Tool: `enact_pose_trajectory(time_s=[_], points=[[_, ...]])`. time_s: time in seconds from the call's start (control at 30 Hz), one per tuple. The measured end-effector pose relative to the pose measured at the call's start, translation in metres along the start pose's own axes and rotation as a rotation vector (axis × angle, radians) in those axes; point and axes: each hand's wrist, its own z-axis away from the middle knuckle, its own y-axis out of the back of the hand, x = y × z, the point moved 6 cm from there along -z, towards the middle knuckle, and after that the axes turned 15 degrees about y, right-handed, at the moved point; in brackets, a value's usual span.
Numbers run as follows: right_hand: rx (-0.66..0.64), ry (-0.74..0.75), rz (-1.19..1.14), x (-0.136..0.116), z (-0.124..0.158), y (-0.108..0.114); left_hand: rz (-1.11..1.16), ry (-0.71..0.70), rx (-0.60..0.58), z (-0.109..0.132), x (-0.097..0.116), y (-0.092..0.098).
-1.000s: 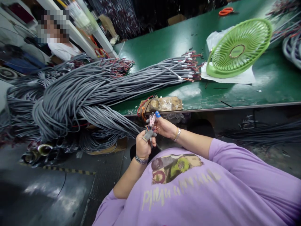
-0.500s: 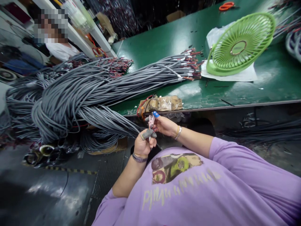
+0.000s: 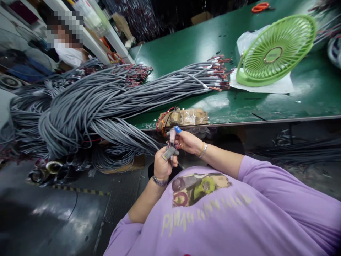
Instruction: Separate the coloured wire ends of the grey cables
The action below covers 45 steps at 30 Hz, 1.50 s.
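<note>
My left hand (image 3: 162, 166), with grey covers on its thumb and finger, is closed around the end of a grey cable. Thin coloured wires (image 3: 169, 144) fan out above its fingertips. My right hand (image 3: 191, 143) wears a blue finger cover on one fingertip and pinches a whitish piece (image 3: 172, 135) at the top of those wires. Whether that piece is a connector or a sleeve is too small to tell. Both hands are close together, just in front of the bench edge. Beyond them lies a wooden block (image 3: 190, 116) with red and black leads.
A thick bundle of grey cables (image 3: 106, 94) spreads over the green bench (image 3: 165, 53), bare wire ends pointing right. A green fan (image 3: 274, 53) stands at right on white sheeting. Orange-handled scissors (image 3: 260, 7) lie farther back. Another person (image 3: 69, 53) is at upper left.
The whitish piece has turned in my right fingers and now looks broader. The coloured wires show more spread out above my left hand. The whole view has shifted slightly.
</note>
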Motion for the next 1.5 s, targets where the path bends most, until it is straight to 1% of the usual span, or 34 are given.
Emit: enact_pose_trajectory(time_s=[0.13,0.23,0.33,0.47,0.73,0.93,1.13,1.27,1.4,1.5], points=[[0.020,-0.008,0.021,-0.003,0.002,0.000,-0.013,-0.043,0.020,0.011,0.002,-0.003],[0.000,0.037,0.053,-0.005,0.004,-0.001,0.009,-0.081,0.061,0.017,0.002,-0.001],[-0.027,0.097,0.103,-0.006,0.005,0.000,0.022,-0.104,0.097,0.017,0.001,0.000],[-0.006,0.141,0.176,-0.007,0.007,0.002,0.026,-0.111,0.144,0.012,0.000,0.002],[0.042,0.096,0.208,-0.007,0.007,-0.001,0.030,-0.118,0.162,0.008,-0.005,0.005],[0.072,0.024,0.107,-0.003,0.007,-0.003,0.030,-0.100,0.181,0.006,-0.002,0.003],[0.108,0.053,0.052,0.000,0.002,0.000,0.006,-0.079,0.180,-0.001,-0.007,0.003],[0.110,0.028,0.060,0.002,0.004,0.000,-0.005,-0.079,0.185,-0.001,-0.009,0.005],[0.088,-0.066,0.049,0.000,0.007,-0.001,-0.011,-0.115,0.185,0.005,-0.009,0.008],[0.031,-0.104,0.061,-0.003,0.008,-0.004,-0.035,-0.201,0.212,0.014,-0.005,0.013]])
